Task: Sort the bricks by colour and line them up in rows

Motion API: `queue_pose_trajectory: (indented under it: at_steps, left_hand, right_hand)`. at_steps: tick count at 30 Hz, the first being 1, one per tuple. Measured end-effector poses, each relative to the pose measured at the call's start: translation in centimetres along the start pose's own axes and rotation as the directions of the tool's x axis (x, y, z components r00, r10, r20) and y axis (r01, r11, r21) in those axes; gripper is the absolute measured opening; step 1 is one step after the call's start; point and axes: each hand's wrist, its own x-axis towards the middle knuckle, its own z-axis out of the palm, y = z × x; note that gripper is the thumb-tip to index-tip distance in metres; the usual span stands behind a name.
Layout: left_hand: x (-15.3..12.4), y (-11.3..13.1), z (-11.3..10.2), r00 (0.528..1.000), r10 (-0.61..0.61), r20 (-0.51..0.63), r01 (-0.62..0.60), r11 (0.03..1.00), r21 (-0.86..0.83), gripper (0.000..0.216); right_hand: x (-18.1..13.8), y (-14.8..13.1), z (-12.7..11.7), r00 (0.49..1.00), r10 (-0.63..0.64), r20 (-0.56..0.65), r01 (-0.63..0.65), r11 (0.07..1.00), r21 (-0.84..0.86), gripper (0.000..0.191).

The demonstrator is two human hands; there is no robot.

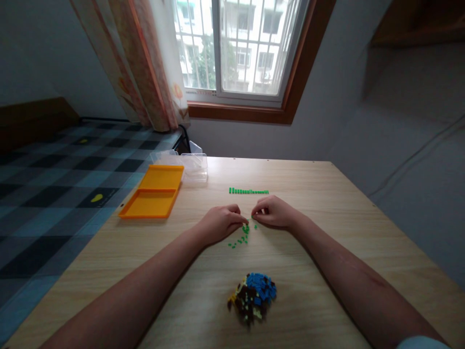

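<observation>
Green pieces [246,230] look mid-sort: left hand [221,224] half-curled at their ten o'clock, right hand [275,212] pinched at two, any grip unclear; next move wants fine fingertip control.

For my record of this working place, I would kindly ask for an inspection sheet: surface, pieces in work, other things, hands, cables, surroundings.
Surface: pale wood-grain table.
Pieces in work: loose green pieces scattered near the hands; row of green pieces beyond them.
Other things: pile of mainly blue and brown pieces nearer the wearer; open orange case at left, clear plastic boxes behind it.
Hands: left hand reaches to the loose pieces; right hand has fingertips together, its grip too small to tell.
Cables: one cable along the right wall.
Surroundings: barred window ahead, curtain and checked bed at left.
</observation>
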Motion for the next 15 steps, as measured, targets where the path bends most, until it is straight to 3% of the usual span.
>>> queue_pose_trajectory:
  at_steps: [10,15]
  left_hand:
    - [0.3,0.09,-0.27,0.997,-0.071,-0.018,0.071,0.997,-0.025,0.019]
    - [0.44,0.03,-0.37,0.993,-0.115,-0.025,0.115,0.993,-0.031,0.016]
  right_hand:
    - [0.09,0.37,0.09,0.998,-0.014,-0.057,0.011,0.999,-0.048,0.021]
    - [0.08,0.23,0.15,0.997,-0.003,-0.082,0.0,0.999,-0.039,0.014]
